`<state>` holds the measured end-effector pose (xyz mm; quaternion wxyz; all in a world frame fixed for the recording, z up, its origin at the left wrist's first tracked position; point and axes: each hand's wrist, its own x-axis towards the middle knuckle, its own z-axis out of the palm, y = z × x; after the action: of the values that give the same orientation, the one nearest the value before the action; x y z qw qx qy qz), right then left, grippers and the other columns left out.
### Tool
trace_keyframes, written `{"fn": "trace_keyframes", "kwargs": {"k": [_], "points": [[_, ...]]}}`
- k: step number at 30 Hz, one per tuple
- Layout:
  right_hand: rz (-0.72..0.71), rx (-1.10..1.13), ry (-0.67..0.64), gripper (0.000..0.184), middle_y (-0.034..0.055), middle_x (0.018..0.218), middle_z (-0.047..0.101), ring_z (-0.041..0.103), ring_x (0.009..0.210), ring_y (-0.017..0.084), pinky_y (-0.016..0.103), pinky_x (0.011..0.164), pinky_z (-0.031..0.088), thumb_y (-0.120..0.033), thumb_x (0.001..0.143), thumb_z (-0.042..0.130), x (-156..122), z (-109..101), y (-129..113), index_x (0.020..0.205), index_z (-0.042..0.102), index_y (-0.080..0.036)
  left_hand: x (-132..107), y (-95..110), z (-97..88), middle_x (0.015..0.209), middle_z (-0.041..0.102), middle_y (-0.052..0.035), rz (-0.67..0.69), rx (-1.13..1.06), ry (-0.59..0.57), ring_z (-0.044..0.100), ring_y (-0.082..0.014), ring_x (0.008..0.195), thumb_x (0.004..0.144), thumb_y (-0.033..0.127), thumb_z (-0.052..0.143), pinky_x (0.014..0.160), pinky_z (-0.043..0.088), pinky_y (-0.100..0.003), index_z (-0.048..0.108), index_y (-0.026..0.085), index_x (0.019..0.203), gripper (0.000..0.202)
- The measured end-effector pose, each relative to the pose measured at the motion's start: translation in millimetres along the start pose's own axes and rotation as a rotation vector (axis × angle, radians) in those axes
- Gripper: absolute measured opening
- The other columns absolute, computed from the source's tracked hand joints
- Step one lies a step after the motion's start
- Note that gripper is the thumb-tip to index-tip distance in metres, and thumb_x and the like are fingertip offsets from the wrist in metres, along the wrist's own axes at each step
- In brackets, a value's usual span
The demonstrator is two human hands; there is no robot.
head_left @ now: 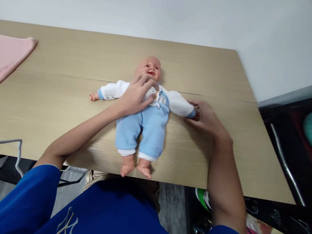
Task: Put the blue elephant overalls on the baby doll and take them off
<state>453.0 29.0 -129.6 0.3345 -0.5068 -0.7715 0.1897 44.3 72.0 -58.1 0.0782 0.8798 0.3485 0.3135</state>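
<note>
A baby doll (153, 133) lies on its back on the table, head away from me and bare feet at the near edge. It wears a white and light-blue outfit, with both arms stretched sideways. My left hand (136, 95) rests over the doll's chest, fingers bent and slightly apart just below its chin, covering part of the front picture. At the end of the sleeve on the right, my right hand (207, 118) is closed around the doll's hand and blue cuff; its fingertips are partly hidden.
Pink cloth (5, 58) lies at the table's left end. A white cable (18, 151) bends over the near left edge. The wooden table (68, 53) meets a pale wall behind. Right of it stands a dark frame with a metal bar (286, 162).
</note>
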Motion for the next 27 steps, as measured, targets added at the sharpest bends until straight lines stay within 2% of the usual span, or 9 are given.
{"fn": "trace_keyframes", "kwargs": {"k": [2,3,7,9,13,16,19,23,27], "points": [[0.095,0.134,0.027,0.068,0.0134,0.13,0.089,0.084,0.102,0.03,0.044,0.086,0.071,-0.06,0.085,0.105,-2,1,7,0.142,0.081,-0.031,27,9,16.0,0.152,0.074,-0.0197,0.041,0.028,-0.119,0.063,-0.0411,0.146,0.118,0.035,0.059,0.131,0.047,-0.06,0.073,0.021,0.146,0.034],[0.115,0.185,0.071,0.067,0.0124,0.126,0.089,0.083,0.099,0.029,0.043,0.086,0.071,-0.058,0.081,0.108,-1,3,9,0.137,0.082,-0.03,37,11,23.9,0.148,0.075,-0.0212,0.043,0.057,-0.18,0.064,-0.0421,0.143,0.116,0.033,0.063,0.128,0.048,-0.06,0.075,0.018,0.144,0.034],[0.091,0.385,0.377,0.077,0.0065,0.127,0.083,0.082,0.113,0.03,0.048,0.103,0.073,-0.06,0.065,0.117,14,15,10,0.124,0.077,-0.032,57,9,44.3,0.133,0.081,-0.0236,0.011,0.167,-0.29,0.066,-0.0442,0.133,0.113,0.033,0.069,0.116,0.05,-0.058,0.08,0.014,0.131,0.028],[0.084,0.46,0.43,0.082,0.0044,0.126,0.078,0.081,0.116,0.028,0.046,0.104,0.073,-0.066,0.063,0.116,26,23,5,0.124,0.073,-0.033,57,5,47.1,0.13,0.081,-0.0219,0.049,0.146,-0.274,0.067,-0.0415,0.129,0.116,0.034,0.066,0.112,0.049,-0.054,0.08,0.016,0.131,0.027],[0.054,0.426,0.445,0.077,0.005,0.125,0.075,0.08,0.112,0.028,0.044,0.096,0.074,-0.075,0.074,0.108,48,40,-20,0.127,0.07,-0.035,51,-1,46.0,0.124,0.08,-0.0184,0.184,-0.019,-0.217,0.07,-0.0366,0.117,0.123,0.047,0.058,0.106,0.051,-0.05,0.078,0.019,0.133,0.037],[-0.012,0.224,0.442,0.066,0.0098,0.128,0.08,0.079,0.111,0.033,0.051,0.095,0.073,-0.069,0.083,0.103,57,54,-51,0.13,0.075,-0.033,43,-3,42.4,0.122,0.079,-0.0175,0.226,-0.105,-0.118,0.072,-0.0364,0.118,0.125,0.06,0.05,0.11,0.051,-0.052,0.08,0.022,0.133,0.049],[-0.068,0.015,0.355,0.051,0.0128,0.124,0.084,0.078,0.108,0.037,0.059,0.102,0.069,-0.062,0.094,0.093,60,68,-75,0.135,0.081,-0.033,36,-2,37.4,0.125,0.08,-0.0176,0.238,-0.14,-0.06,0.072,-0.0367,0.121,0.125,0.065,0.045,0.114,0.051,-0.056,0.084,0.027,0.13,0.055],[-0.131,-0.011,0.246,0.049,0.0131,0.123,0.085,0.076,0.111,0.04,0.064,0.109,0.065,-0.057,0.094,0.086,59,76,-80,0.138,0.082,-0.034,34,0,32.8,0.125,0.08,-0.0171,0.205,-0.252,-0.038,0.073,-0.0351,0.121,0.123,0.072,0.048,0.115,0.053,-0.056,0.085,0.028,0.123,0.057],[-0.164,0.078,0.151,0.047,0.0151,0.128,0.081,0.073,0.122,0.043,0.069,0.113,0.061,-0.07,0.097,0.079,51,71,-76,0.121,0.083,-0.031,43,-5,36.0,0.115,0.079,-0.0143,0.105,-0.461,0.005,0.074,-0.0316,0.112,0.117,0.085,0.057,0.105,0.058,-0.05,0.079,0.025,0.112,0.064]]}}
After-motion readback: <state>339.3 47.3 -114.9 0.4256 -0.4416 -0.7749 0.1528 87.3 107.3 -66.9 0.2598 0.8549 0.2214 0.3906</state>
